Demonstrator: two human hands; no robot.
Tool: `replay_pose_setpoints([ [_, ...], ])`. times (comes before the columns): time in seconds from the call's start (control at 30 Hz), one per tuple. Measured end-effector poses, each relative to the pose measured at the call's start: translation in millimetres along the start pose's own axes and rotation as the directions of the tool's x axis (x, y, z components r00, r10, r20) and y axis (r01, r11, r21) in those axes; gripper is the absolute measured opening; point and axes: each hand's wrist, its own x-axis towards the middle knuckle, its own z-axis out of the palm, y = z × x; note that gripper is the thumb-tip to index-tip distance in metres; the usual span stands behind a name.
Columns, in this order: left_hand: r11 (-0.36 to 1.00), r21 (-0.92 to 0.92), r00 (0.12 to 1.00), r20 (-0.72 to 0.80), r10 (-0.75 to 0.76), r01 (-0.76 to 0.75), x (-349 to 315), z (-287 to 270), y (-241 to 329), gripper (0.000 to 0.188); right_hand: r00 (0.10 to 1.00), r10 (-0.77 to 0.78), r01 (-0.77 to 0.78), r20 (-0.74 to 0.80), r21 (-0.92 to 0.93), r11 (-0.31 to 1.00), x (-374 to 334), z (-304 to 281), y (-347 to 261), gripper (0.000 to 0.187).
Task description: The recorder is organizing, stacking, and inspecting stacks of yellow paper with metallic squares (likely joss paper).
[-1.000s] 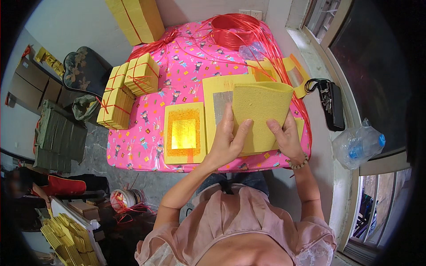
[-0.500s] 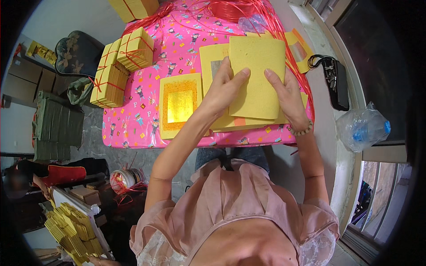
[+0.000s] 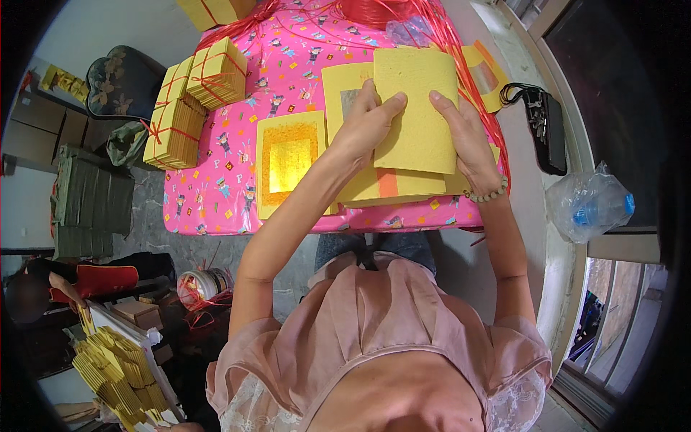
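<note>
A plain yellow paper (image 3: 416, 108), coarse and slightly curved, is held up between my two hands. Its left edge is gripped by my left hand (image 3: 368, 128), thumb on the near face and fingers mostly hidden behind. At the right edge my right hand (image 3: 466, 140) grips likewise, its thumb on the face. Whether this is one sheet, a folded one or several together, I cannot tell. Beneath lies a pile of yellow papers (image 3: 360, 193) with an orange strip and a grey patch showing. Beside my left forearm rests a yellow paper with a gold foil square (image 3: 294, 167).
Yellow paper bundles tied with red string (image 3: 216, 72) stand at the table's left. Red plastic strands (image 3: 461, 65) run along its right side over the pink patterned cloth (image 3: 216, 209). Right of it lie a black case with keys (image 3: 545, 137) and a bagged bottle (image 3: 594, 209). Another person handles yellow papers at lower left.
Both hands still grip the yellow paper, which sits slightly higher in view. The table and its contents have shifted a little upward in the picture too.
</note>
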Motion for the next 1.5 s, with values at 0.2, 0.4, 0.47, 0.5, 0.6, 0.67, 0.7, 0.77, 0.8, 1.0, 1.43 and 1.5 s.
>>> replay_pose_setpoints([
  [0.2,0.997,0.057,0.998,-0.034,-0.051,0.053,-2,4,3,0.039,1.000,-0.015,0.015,0.002,0.008,1.000,-2,-1,0,0.038],
  [0.4,0.989,0.134,0.998,-0.011,0.069,-0.067,-5,5,-5,0.045,0.998,-0.057,0.055,-0.031,-0.054,0.997,-6,-1,-1,0.036],
  [0.47,0.973,0.146,0.984,0.015,0.177,-0.177,-6,6,-9,0.045,0.995,-0.103,0.102,-0.017,-0.055,0.993,-9,-1,-3,0.035],
  [0.5,0.955,0.155,0.967,0.029,0.253,-0.254,-8,8,-11,0.045,0.992,-0.121,0.120,-0.019,-0.052,0.991,-12,0,-3,0.034],
  [0.6,0.941,0.160,0.954,0.018,0.298,-0.297,-16,10,-15,0.041,0.990,-0.138,0.138,0.008,-0.059,0.989,-20,-1,-5,0.035],
  [0.67,0.939,0.168,0.954,0.067,0.293,-0.300,-23,11,-14,0.042,0.991,-0.135,0.135,-0.006,-0.062,0.989,-27,0,-5,0.036],
  [0.7,0.935,0.170,0.950,0.074,0.302,-0.311,-25,12,-13,0.042,0.989,-0.149,0.149,-0.001,-0.061,0.987,-29,0,-5,0.036],
  [0.77,0.940,0.116,0.947,0.059,0.317,-0.322,-32,17,-11,0.046,0.984,-0.177,0.176,-0.011,-0.064,0.982,-35,-1,-5,0.037],
  [0.8,0.931,0.046,0.930,0.081,0.358,-0.362,-37,19,-10,0.042,0.982,-0.190,0.189,-0.011,-0.066,0.980,-36,-2,-5,0.037],
  [1.0,0.930,0.127,0.937,0.102,0.335,-0.346,-52,21,-3,0.043,0.953,-0.302,0.303,0.034,-0.120,0.945,-47,-4,-6,0.041],
  [1.43,0.772,0.354,0.842,0.098,0.530,-0.527,-67,22,-15,0.032,0.939,-0.303,0.328,0.162,-0.163,0.930,-59,-19,-2,0.047],
  [1.5,0.759,0.360,0.832,0.104,0.545,-0.543,-67,22,-17,0.031,0.938,-0.297,0.326,0.179,-0.164,0.931,-59,-21,-1,0.047],
])
